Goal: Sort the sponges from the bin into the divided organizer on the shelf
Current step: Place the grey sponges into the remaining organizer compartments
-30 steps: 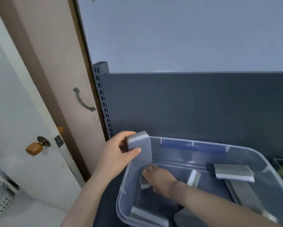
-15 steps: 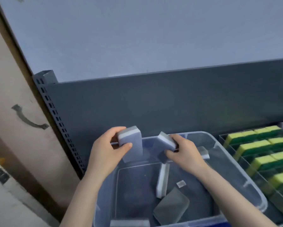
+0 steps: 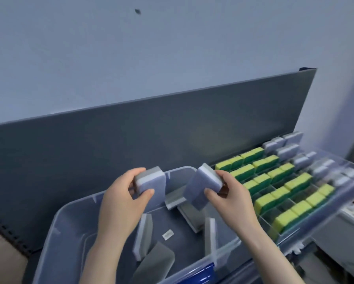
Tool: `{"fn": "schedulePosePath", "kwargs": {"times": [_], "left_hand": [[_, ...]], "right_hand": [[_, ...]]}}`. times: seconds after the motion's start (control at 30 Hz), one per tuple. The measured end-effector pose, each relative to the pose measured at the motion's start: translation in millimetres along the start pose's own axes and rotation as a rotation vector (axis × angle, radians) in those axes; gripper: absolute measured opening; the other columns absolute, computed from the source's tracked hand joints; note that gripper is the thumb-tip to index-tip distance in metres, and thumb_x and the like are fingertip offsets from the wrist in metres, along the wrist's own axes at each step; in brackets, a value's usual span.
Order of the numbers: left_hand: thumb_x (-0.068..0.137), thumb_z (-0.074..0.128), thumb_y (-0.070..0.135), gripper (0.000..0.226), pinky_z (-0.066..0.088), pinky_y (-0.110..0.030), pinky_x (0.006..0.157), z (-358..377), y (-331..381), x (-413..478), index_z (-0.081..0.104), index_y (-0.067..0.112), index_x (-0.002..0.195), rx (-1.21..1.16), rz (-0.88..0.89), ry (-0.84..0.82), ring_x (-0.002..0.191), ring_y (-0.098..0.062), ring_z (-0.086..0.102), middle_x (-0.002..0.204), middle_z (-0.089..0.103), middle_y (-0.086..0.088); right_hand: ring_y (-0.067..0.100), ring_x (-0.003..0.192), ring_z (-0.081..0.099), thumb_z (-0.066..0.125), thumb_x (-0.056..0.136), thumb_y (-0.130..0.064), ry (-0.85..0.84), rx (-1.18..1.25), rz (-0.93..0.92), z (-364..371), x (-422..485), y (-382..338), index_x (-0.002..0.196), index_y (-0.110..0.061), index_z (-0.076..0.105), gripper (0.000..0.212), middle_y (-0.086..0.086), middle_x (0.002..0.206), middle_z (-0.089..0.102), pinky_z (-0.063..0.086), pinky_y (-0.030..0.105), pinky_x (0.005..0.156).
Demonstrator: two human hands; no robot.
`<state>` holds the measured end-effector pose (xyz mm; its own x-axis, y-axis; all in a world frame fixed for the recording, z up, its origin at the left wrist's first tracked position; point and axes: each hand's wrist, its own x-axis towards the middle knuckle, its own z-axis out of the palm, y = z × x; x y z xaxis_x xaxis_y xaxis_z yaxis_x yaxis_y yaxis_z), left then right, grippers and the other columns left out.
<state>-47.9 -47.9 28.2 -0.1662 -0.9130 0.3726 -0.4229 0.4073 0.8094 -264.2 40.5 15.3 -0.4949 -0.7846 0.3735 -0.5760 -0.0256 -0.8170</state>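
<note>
Head view: my left hand [image 3: 120, 203] pinches one grey-and-white sponge [image 3: 151, 181] and my right hand [image 3: 231, 199] grips a second sponge [image 3: 202, 185], both over the clear bin [image 3: 53, 232]. I'd slot them upright into the divided organizer's [image 3: 323, 212] far grey rows [image 3: 289, 149], beyond the yellow-green sponges [image 3: 274, 175].

Bin [image 3: 55, 228] left, organizer [image 3: 307, 222] just beside it, right.
Loose sponges [image 3: 142, 236] in the bin, held sponges [image 3: 151, 181] above it, stowed sponges [image 3: 284, 220] in the organizer, panel [image 3: 131, 136] behind both.

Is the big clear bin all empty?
No, several grey sponges are inside the bin.
</note>
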Motion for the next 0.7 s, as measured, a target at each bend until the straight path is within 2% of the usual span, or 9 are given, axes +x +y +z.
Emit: {"fn": "schedulePosePath", "kwargs": {"times": [0.1, 0.2, 0.3, 0.43, 0.5, 0.63, 0.7], "left_hand": [[0.073, 0.076, 0.013, 0.048, 0.052, -0.03, 0.079, 26.9, 15.9, -6.2, 0.06, 0.04, 0.11, -0.001, -0.017, 0.035, 0.089, -0.001, 0.063, 0.103, 0.064, 0.02], [0.073, 0.077, 0.014, 0.048, 0.053, -0.03, 0.076, 57.9, 36.7, -14.3, 0.06, 0.041, 0.108, -0.011, -0.024, 0.042, 0.086, -0.001, 0.064, 0.1, 0.065, 0.022], [0.073, 0.076, 0.015, 0.048, 0.051, -0.027, 0.073, 89.3, 57.8, -20.8, 0.06, 0.041, 0.11, 0.002, -0.002, 0.04, 0.087, -0.001, 0.064, 0.1, 0.065, 0.023], [0.072, 0.076, 0.016, 0.048, 0.052, -0.033, 0.081, 132.2, 87.7, -30.5, 0.059, 0.039, 0.112, 0.016, 0.036, 0.013, 0.094, -0.01, 0.063, 0.105, 0.064, 0.018], [0.072, 0.077, 0.017, 0.048, 0.051, -0.031, 0.079, 155.0, 102.3, -35.7, 0.06, 0.039, 0.111, 0.014, 0.066, -0.002, 0.093, -0.009, 0.062, 0.103, 0.064, 0.019], [0.072, 0.077, 0.019, 0.049, 0.045, -0.017, 0.067, 201.0, 130.8, -47.1, 0.057, 0.047, 0.108, 0.008, 0.12, -0.04, 0.087, -0.003, 0.06, 0.096, 0.06, 0.025], [0.073, 0.077, 0.017, 0.049, 0.051, -0.023, 0.072, 225.5, 144.1, -53.5, 0.057, 0.045, 0.109, -0.036, 0.131, -0.069, 0.09, -0.006, 0.062, 0.102, 0.061, 0.022]], "right_hand": [[-0.009, 0.079, 0.056, 0.065, 0.073, -0.015, 0.019, -0.028, 0.007, -32.9, 0.0, 13.4, 0.102, -0.038, 0.055, 0.038, -0.023, 0.084, 0.063, 0.039, 0.004, 0.059], [-0.015, 0.081, 0.053, 0.066, 0.075, -0.015, 0.057, -0.036, 0.006, -68.6, 1.7, 26.2, 0.1, -0.044, 0.052, 0.04, -0.03, 0.087, 0.059, 0.037, 0.001, 0.06], [-0.008, 0.079, 0.056, 0.066, 0.076, -0.016, 0.087, -0.032, 0.02, -102.3, 5.3, 42.4, 0.094, -0.052, 0.048, 0.044, -0.029, 0.085, 0.06, 0.041, 0.008, 0.058], [-0.004, 0.078, 0.058, 0.066, 0.078, -0.016, 0.122, -0.008, 0.068, -146.6, 3.2, 70.4, 0.109, -0.04, 0.053, 0.041, -0.025, 0.091, 0.061, 0.044, 0.009, 0.058], [-0.006, 0.079, 0.057, 0.067, 0.079, -0.015, 0.15, 0.002, 0.077, -170.1, 1.0, 84.0, 0.106, -0.042, 0.051, 0.042, -0.026, 0.089, 0.06, 0.045, 0.008, 0.058], [-0.005, 0.079, 0.058, 0.066, 0.08, -0.017, 0.178, 0.01, 0.115, -215.9, -3.2, 110.1, 0.113, -0.039, 0.052, 0.041, -0.024, 0.091, 0.061, 0.045, 0.013, 0.055], [-0.006, 0.079, 0.058, 0.066, 0.079, -0.018, 0.201, -0.001, 0.122, -238.8, -6.6, 124.7, 0.112, -0.041, 0.051, 0.042, -0.025, 0.091, 0.061, 0.044, 0.012, 0.056]]}}
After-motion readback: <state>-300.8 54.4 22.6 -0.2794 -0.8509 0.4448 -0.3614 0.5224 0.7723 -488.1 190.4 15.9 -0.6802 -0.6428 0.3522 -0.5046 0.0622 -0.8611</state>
